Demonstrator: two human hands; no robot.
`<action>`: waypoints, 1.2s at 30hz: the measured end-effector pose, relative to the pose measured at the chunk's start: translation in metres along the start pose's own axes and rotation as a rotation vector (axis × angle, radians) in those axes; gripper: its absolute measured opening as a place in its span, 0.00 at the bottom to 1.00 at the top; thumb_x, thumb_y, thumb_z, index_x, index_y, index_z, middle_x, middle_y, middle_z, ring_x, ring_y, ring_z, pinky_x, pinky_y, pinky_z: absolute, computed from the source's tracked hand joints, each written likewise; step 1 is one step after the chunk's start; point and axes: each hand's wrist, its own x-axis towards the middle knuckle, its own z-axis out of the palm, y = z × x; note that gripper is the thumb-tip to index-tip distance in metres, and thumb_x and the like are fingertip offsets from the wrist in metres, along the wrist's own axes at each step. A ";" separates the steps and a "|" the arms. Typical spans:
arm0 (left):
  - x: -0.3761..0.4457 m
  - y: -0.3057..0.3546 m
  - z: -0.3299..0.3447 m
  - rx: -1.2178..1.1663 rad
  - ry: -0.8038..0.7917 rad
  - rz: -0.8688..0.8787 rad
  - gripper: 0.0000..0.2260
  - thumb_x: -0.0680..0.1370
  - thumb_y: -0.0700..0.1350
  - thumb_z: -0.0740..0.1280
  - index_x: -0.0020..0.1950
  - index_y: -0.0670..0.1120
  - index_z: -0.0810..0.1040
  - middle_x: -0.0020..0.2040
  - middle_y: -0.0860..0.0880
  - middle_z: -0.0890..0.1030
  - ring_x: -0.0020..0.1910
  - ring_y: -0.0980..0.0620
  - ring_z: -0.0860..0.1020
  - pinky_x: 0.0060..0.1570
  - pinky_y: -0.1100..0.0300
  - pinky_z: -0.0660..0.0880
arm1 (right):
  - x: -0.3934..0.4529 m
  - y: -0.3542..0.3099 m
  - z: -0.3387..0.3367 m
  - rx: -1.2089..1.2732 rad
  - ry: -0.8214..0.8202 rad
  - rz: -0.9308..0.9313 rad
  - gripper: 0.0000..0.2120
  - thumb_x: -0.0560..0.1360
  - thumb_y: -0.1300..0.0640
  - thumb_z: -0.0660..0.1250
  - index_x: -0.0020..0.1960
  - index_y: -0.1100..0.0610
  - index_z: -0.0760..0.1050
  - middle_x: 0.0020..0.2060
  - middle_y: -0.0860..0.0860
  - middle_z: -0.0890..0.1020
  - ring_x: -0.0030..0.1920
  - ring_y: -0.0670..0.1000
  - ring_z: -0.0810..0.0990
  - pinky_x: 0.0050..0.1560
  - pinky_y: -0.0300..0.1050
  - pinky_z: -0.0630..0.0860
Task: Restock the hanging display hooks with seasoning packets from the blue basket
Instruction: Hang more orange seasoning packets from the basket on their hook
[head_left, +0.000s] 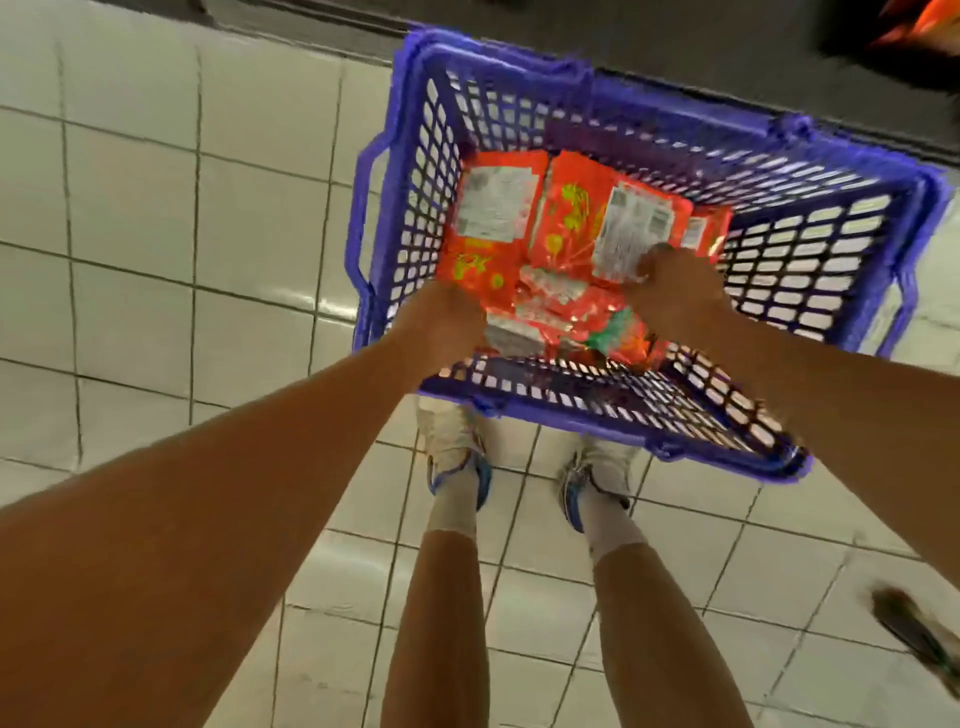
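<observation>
- Pale tiled floor, shop aisle; dark shelf base along the top, hooks not in view.
- Seasoning packets lie flat and overlapping in the blue basket on the floor.
- We judge them light, floppy, slick foil; best pinched at a top edge.
- Our right hand curls onto a packet's white label; blur, so we cannot tell if it grips.
- Left hand is down among the near packets, grip unclear too.

Seasoning packets lie in the basket, which stands on the floor before the feet.
</observation>
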 end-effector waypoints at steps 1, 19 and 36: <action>0.010 -0.001 0.001 0.003 0.015 0.017 0.14 0.84 0.39 0.60 0.64 0.32 0.77 0.64 0.35 0.79 0.64 0.38 0.77 0.38 0.80 0.67 | 0.013 -0.004 0.005 0.024 0.022 -0.008 0.22 0.76 0.51 0.69 0.65 0.62 0.74 0.61 0.63 0.79 0.61 0.65 0.79 0.57 0.52 0.76; 0.073 0.015 0.019 0.146 0.445 0.177 0.20 0.81 0.45 0.65 0.73 0.48 0.68 0.59 0.43 0.81 0.55 0.40 0.82 0.55 0.45 0.80 | 0.033 0.020 -0.009 0.094 0.234 -0.358 0.29 0.69 0.54 0.57 0.67 0.58 0.79 0.54 0.65 0.84 0.53 0.67 0.82 0.55 0.55 0.77; -0.227 0.095 -0.096 0.059 0.449 0.650 0.15 0.81 0.47 0.64 0.49 0.37 0.84 0.43 0.38 0.84 0.43 0.40 0.80 0.45 0.52 0.72 | -0.196 -0.054 -0.155 0.878 -0.123 -0.146 0.09 0.75 0.63 0.73 0.53 0.52 0.83 0.47 0.46 0.87 0.50 0.48 0.85 0.55 0.50 0.79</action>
